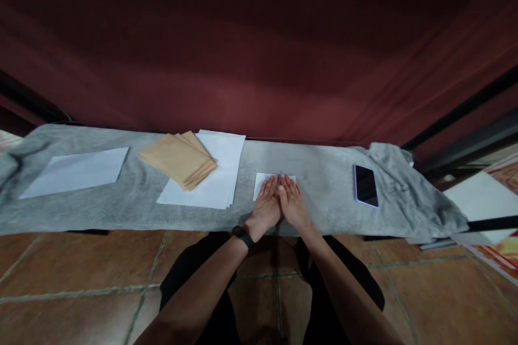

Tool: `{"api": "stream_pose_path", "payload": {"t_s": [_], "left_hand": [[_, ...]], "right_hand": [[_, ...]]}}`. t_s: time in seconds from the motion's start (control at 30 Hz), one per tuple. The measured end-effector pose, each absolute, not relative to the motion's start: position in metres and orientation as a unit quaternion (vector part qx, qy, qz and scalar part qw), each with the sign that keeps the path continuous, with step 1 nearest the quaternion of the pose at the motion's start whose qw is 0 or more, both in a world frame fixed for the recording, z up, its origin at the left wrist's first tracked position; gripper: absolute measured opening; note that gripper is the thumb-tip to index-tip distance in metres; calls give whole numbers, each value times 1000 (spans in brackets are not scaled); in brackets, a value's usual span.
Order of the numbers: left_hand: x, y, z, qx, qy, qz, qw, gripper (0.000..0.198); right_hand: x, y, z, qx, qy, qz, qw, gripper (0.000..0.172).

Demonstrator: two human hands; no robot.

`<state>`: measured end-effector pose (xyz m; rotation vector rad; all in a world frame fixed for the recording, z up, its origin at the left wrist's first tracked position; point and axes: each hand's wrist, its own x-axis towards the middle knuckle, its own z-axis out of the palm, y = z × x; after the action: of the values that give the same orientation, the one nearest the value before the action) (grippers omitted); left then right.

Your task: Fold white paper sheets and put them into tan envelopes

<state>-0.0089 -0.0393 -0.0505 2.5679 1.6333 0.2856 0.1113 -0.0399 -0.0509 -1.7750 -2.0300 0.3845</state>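
Observation:
My left hand [266, 206] and my right hand [293, 202] lie flat side by side, fingers stretched out, pressing on a small folded white paper [261, 181] on the grey cloth [324, 183]. The paper shows only at its left and top edges; the hands cover the rest. A dark band is on my left wrist.
To the left lies a stack of brown envelopes [178, 159] resting on a pile of white sheets [214, 183]. Further left is a single white sheet [75, 171]. A dark phone [366, 185] lies to the right. Red curtain behind; tiled floor below.

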Motion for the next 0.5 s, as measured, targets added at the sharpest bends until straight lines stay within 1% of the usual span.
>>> {"api": "stream_pose_path", "payload": {"t_s": [0.13, 0.33, 0.5], "left_hand": [[-4, -34, -63, 841, 534, 83, 39, 63], [-11, -30, -66, 809, 581, 80, 35, 60], [-17, -29, -61, 790, 607, 80, 35, 60]], "right_hand": [[101, -37, -53, -642, -726, 149, 196, 66], [108, -40, -63, -646, -743, 86, 152, 63], [116, -41, -70, -651, -743, 46, 147, 62]]}}
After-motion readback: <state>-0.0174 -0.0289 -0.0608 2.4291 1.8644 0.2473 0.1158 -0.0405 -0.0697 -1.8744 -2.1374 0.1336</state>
